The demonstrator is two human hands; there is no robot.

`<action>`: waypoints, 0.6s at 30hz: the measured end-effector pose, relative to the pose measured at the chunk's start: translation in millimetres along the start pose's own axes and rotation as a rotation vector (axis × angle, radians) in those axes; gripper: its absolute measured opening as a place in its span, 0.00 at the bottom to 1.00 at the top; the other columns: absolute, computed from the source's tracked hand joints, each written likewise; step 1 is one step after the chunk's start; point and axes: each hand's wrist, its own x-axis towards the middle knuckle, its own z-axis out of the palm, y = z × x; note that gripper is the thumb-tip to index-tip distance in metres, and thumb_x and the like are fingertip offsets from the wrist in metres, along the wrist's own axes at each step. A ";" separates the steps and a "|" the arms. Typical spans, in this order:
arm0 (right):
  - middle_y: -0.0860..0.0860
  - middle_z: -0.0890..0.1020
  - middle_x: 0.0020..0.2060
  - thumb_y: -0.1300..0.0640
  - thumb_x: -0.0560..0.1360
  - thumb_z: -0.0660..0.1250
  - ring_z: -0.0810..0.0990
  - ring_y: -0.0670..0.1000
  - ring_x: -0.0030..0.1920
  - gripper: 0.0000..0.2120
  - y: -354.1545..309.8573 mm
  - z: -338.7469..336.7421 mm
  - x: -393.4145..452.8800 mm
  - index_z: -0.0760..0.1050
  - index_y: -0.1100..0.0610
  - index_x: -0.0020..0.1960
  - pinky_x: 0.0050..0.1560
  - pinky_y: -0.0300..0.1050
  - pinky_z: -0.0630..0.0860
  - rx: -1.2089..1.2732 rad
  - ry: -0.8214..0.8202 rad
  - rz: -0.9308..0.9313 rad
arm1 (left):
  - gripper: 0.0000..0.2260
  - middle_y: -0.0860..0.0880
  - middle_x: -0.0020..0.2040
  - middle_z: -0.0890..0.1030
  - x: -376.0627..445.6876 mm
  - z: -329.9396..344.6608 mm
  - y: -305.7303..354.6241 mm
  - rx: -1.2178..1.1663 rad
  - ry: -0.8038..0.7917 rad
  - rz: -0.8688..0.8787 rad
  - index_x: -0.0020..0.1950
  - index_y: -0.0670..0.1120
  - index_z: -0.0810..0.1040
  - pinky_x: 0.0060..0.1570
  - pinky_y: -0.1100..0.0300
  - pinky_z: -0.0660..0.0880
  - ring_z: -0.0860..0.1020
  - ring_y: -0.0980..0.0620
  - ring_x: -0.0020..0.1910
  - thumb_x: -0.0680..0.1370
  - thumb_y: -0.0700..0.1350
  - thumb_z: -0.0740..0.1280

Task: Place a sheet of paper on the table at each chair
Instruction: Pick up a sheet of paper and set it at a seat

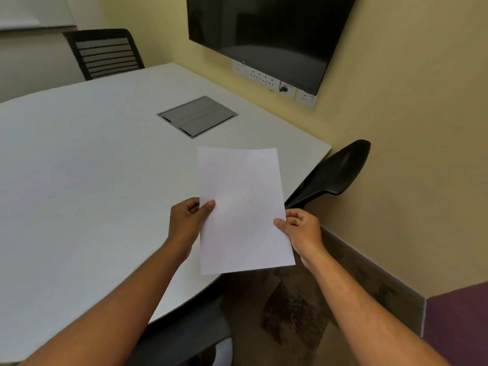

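Observation:
A blank white sheet of paper [243,210] hangs upright above the near right edge of the white table [87,165]. My left hand [186,220] pinches its left edge, thumb on top. My right hand [303,231] pinches its right edge. One black chair [104,52] stands at the far side of the table. Another black chair [335,171] is tucked in at the right, by the wall. A dark chair seat [184,336] shows under the table's near edge, below my arms.
A grey cable hatch [198,116] is set flush in the tabletop beyond the sheet. A dark wall screen [269,30] hangs above a row of sockets [264,76]. The yellow wall runs close on the right. Patterned carpet [293,307] lies below.

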 end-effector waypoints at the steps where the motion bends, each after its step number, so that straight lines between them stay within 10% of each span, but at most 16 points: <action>1: 0.52 0.88 0.48 0.61 0.75 0.78 0.88 0.50 0.46 0.11 -1.6 -9.2 19.1 0.82 0.58 0.56 0.45 0.43 0.84 -0.005 -0.024 0.003 | 0.08 0.49 0.50 0.90 5.9 14.6 -2.5 -0.003 0.030 0.005 0.53 0.47 0.88 0.54 0.49 0.84 0.88 0.44 0.51 0.77 0.49 0.77; 18: 0.55 0.86 0.48 0.60 0.71 0.82 0.87 0.57 0.50 0.12 -54.6 -98.1 241.9 0.82 0.54 0.50 0.54 0.53 0.85 -0.133 -0.334 -0.161 | 0.07 0.50 0.49 0.90 71.5 177.3 16.9 -0.064 0.349 0.011 0.54 0.46 0.87 0.46 0.55 0.82 0.88 0.48 0.49 0.78 0.48 0.77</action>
